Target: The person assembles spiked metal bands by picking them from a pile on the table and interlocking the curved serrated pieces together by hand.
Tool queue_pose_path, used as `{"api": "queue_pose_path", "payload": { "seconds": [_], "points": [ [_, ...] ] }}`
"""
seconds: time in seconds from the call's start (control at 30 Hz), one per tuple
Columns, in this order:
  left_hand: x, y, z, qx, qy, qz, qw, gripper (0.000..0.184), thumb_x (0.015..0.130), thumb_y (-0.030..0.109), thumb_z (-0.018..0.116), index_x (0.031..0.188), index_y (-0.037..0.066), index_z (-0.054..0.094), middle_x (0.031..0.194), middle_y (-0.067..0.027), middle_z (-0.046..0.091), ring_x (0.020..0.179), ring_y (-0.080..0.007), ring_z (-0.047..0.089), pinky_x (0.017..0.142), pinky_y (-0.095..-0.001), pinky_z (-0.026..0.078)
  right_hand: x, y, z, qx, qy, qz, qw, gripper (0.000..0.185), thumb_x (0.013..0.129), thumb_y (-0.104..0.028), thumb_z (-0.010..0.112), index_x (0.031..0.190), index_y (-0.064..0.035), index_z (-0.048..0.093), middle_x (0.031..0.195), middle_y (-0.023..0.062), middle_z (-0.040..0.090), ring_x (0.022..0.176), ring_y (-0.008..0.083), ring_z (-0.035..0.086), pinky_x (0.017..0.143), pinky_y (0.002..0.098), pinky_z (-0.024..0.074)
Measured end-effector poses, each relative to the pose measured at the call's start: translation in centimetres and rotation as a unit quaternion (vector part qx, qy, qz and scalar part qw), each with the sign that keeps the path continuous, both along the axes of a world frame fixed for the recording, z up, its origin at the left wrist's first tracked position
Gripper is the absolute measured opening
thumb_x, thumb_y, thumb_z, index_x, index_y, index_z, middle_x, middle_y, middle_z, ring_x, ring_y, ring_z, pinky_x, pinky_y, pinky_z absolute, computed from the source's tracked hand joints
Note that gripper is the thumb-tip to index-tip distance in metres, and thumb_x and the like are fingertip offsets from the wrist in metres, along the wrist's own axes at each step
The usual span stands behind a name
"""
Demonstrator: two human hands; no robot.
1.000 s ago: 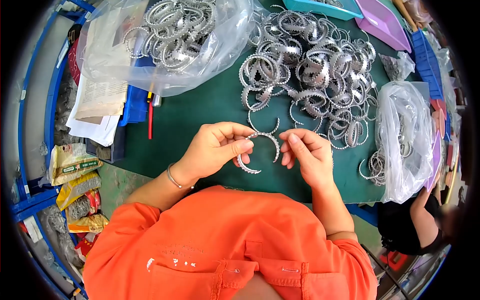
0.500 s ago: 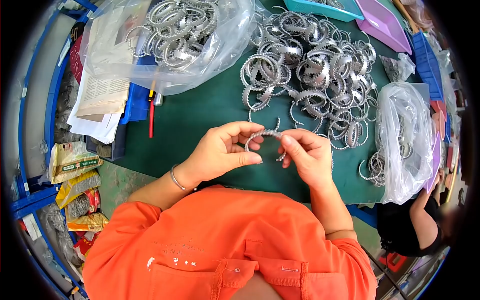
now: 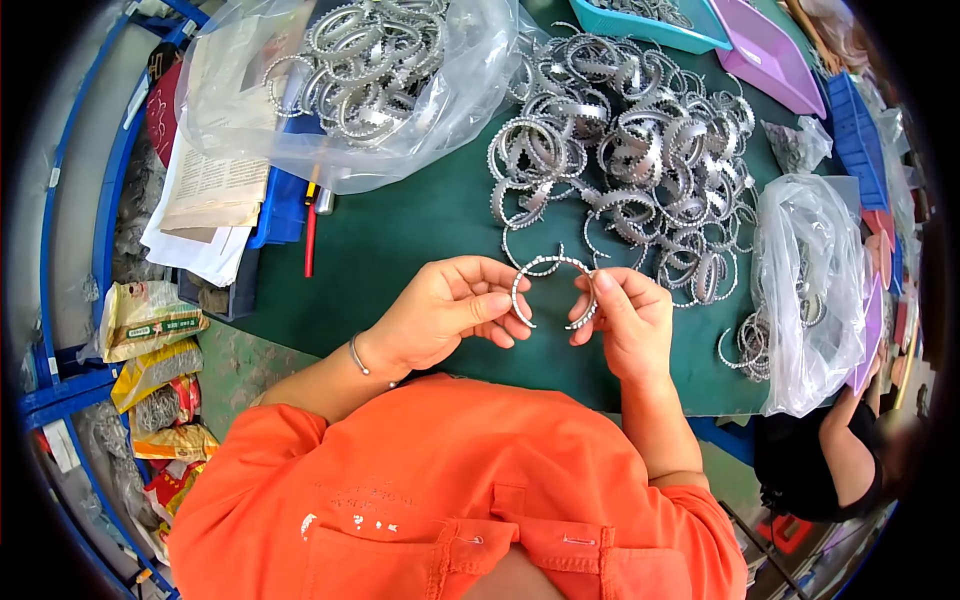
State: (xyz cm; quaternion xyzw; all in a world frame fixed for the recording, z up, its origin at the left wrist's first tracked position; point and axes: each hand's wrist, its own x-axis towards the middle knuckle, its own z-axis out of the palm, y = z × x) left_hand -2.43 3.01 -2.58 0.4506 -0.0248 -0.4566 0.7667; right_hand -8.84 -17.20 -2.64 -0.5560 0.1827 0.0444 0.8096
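Between my two hands is a C-shaped silvery metal ring with a notched edge, its gap facing my body. My left hand pinches its left side between thumb and fingers. On the right side, my right hand grips it with the thumb over the band and the fingers behind. Just past my fingertips spreads a pile of similar metal rings on the green table. One loose ring lies partly behind the held one.
A clear plastic bag of rings stands at the back left, beside papers and a red pen. Another plastic bag sits at right. Teal and purple trays are at the back. A co-worker's arm shows at far right.
The ring has turned between my hands, so its C shape now faces the camera more fully. My right hand has shifted slightly right and down. The view has moved a little.
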Motion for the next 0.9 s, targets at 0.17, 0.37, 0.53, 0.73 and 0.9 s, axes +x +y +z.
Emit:
{"api": "queue_pose_path", "payload": {
  "seconds": [0.17, 0.37, 0.53, 0.73, 0.9],
  "points": [
    [0.2, 0.3, -0.3, -0.044, 0.049, -0.008, 0.998, 0.017, 0.087, 0.006, 0.049, 0.1, -0.003, 0.053, 0.087, -0.0115, 0.06, 0.076, -0.0185, 0.062, 0.066, -0.0264, 0.052, -0.5, 0.1, 0.1, -0.009, -0.072, -0.013, 0.997, 0.02, 0.089, -0.012, 0.05, 0.083, 0.0058, 0.058, 0.065, 0.0109, 0.059, 0.049, 0.0117, 0.055, 0.049, 0.0207, 0.0446],
    [0.0, 0.3, -0.6, -0.084, 0.056, -0.002, 0.995, 0.014, 0.087, 0.007, 0.05, 0.097, -0.003, 0.054, 0.086, -0.0108, 0.061, 0.075, -0.0171, 0.062, 0.065, -0.0262, 0.052, -0.5, 0.2, 0.0, -0.197, -0.126, -0.016, 0.972, 0.011, 0.086, -0.006, 0.053, 0.083, 0.0029, 0.059, 0.072, 0.0076, 0.058, 0.056, 0.0104, 0.052, 0.053, 0.0219, 0.0422],
    [-0.7, -0.6, -0.2, -0.004, -0.065, 0.01, 0.998, 0.011, 0.084, 0.004, 0.055, 0.092, -0.002, 0.053, 0.085, -0.0113, 0.059, 0.074, -0.0166, 0.062, 0.066, -0.0264, 0.052, 0.0, 1.7, 1.0, -0.372, -0.252, 0.048, 0.892, 0.005, 0.079, -0.003, 0.06, 0.083, 0.0004, 0.06, 0.074, 0.0082, 0.057, 0.063, 0.0158, 0.054, 0.056, 0.0248, 0.0425],
    [-1.0, -0.9, 0.3, 0.039, -0.224, 0.025, 0.973, 0.011, 0.083, -0.003, 0.053, 0.094, -0.004, 0.054, 0.093, -0.0108, 0.056, 0.076, -0.0155, 0.061, 0.066, -0.0253, 0.052, 0.0, 1.4, -1.0, -0.011, -0.058, 0.046, 0.997, 0.014, 0.087, -0.013, 0.055, 0.084, 0.0001, 0.058, 0.075, 0.0039, 0.057, 0.06, 0.0079, 0.051, 0.052, 0.0198, 0.0418],
    [-0.3, -0.9, -0.5, 0.122, -0.194, 0.117, 0.966, 0.02, 0.088, 0.008, 0.048, 0.105, -0.002, 0.053, 0.099, -0.0092, 0.056, 0.071, -0.0116, 0.057, 0.056, -0.0213, 0.047, 0.0, 0.3, -1.4, 0.217, -0.058, 0.002, 0.974, 0.019, 0.09, -0.019, 0.048, 0.086, -0.0015, 0.053, 0.073, 0.0081, 0.055, 0.056, 0.0119, 0.05, 0.05, 0.0236, 0.0425]
  ]
}}
